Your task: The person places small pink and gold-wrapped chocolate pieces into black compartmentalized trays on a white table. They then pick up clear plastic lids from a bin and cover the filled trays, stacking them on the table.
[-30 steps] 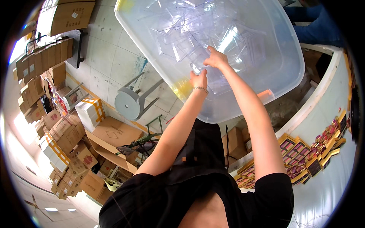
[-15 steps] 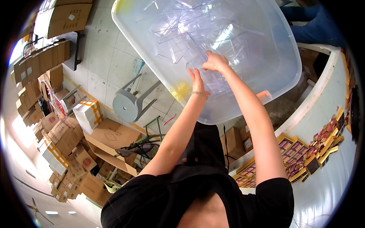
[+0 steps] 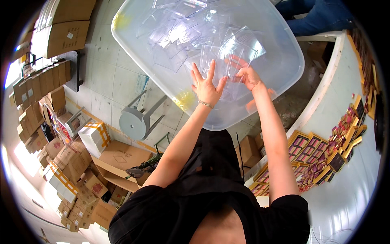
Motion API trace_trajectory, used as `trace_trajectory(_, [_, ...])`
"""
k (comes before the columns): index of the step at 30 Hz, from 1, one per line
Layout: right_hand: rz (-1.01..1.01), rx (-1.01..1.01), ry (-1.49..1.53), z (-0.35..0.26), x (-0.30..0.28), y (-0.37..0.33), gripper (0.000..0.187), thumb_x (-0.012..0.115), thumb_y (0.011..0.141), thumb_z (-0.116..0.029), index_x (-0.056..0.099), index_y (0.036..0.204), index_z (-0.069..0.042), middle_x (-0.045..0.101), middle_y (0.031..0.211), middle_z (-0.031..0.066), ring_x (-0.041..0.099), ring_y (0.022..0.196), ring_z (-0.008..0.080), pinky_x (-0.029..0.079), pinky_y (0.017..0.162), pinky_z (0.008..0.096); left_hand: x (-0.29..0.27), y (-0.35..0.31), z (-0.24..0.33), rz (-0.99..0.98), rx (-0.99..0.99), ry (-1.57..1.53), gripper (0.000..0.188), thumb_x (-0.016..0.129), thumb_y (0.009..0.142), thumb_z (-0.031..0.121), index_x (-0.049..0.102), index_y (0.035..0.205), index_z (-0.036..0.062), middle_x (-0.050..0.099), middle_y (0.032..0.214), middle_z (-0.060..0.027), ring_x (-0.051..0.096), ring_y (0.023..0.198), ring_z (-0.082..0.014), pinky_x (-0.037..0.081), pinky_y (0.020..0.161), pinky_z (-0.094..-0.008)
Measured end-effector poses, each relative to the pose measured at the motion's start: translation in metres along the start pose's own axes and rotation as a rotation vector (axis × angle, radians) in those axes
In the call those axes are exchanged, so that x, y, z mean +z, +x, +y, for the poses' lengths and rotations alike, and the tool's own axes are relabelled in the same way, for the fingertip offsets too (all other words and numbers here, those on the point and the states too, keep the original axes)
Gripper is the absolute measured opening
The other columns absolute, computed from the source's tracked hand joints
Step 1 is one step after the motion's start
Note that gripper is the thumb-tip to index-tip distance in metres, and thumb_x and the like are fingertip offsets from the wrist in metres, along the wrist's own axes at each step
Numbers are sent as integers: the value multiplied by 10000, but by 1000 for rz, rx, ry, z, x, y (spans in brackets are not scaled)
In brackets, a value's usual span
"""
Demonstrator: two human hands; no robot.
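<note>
A large translucent plastic tub (image 3: pixel 284 53) stands in front of me with a jumble of clear plastic box pieces (image 3: pixel 174 34) inside. Over its near part, my right hand (image 3: pixel 248 78) has its fingers bent round the side of a clear plastic box piece (image 3: pixel 222 57), thin-walled with straight edges. Beside that piece is my left hand (image 3: pixel 207 87), fingers spread apart and pointing away from me. Whether its fingertips touch the clear plastic cannot be made out. Yellow tape or staining (image 3: pixel 183 99) marks the tub's near left corner.
To the left on the tiled floor is a grey stool (image 3: pixel 133 122), with an open carton (image 3: pixel 122 156) nearer me. Cardboard boxes (image 3: pixel 44 81) are stacked further left. A white-edged table (image 3: pixel 325 97) on the right bears yellow trays (image 3: pixel 308 150). Another person's jeans (image 3: pixel 321 16) show at the far right.
My left hand has spread its fingers. My right hand has moved right and nearer me, and a clear plastic box piece now stands raised at its fingers. The tub appears shifted left in view.
</note>
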State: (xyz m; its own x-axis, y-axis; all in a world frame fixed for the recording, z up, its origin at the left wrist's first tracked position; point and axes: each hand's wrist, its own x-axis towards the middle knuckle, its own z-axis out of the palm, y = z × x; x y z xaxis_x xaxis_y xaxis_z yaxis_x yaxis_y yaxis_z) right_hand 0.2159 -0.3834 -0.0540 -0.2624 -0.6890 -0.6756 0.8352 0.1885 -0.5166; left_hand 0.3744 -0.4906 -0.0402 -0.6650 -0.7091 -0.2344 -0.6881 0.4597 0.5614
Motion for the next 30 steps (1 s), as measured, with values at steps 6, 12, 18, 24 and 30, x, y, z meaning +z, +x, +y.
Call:
trace_trajectory(6, [-100,-259,65,-38,17,-49,865,536,592,-59,388,1445,-70,475,1431,126,620,1116,294,538,911,395,-55,-8,57,151,300,50,780,731,764,357,401,1463,247,207,1501,-304,315,1334,-472,310,1051,-536])
trace_trajectory(12, [-271,-522,328,-72,38,-138,878,557,608,-12,368,1461,-100,415,1476,132,594,1154,354,507,948,444,-133,-35,158,198,567,310,764,722,760,421,429,1450,276,240,1498,-297,315,1338,-453,270,1041,-580])
trace_trajectory(18, [16,-1111,399,-48,-13,-340,884,580,606,5,360,1458,-88,412,1466,183,547,1209,399,506,955,434,-116,-125,288,42,1203,59,730,662,770,572,468,1419,299,237,1493,-304,325,1313,-467,280,996,-618])
trace_trajectory(24, [859,-1504,414,83,-43,-578,923,535,542,-2,338,1444,-14,384,1470,201,436,1314,379,474,1005,494,-21,-309,405,-600,1683,-332,857,772,615,613,481,1387,380,262,1481,-255,321,1337,-423,297,1010,-607])
trace_trajectory(30, [1376,-1624,670,241,-128,-711,874,530,606,-25,295,1448,-34,348,1487,211,385,1347,395,394,1054,564,121,-519,462,-903,2032,-233,856,724,649,649,429,1415,407,306,1460,-232,345,1334,-404,314,1035,-554])
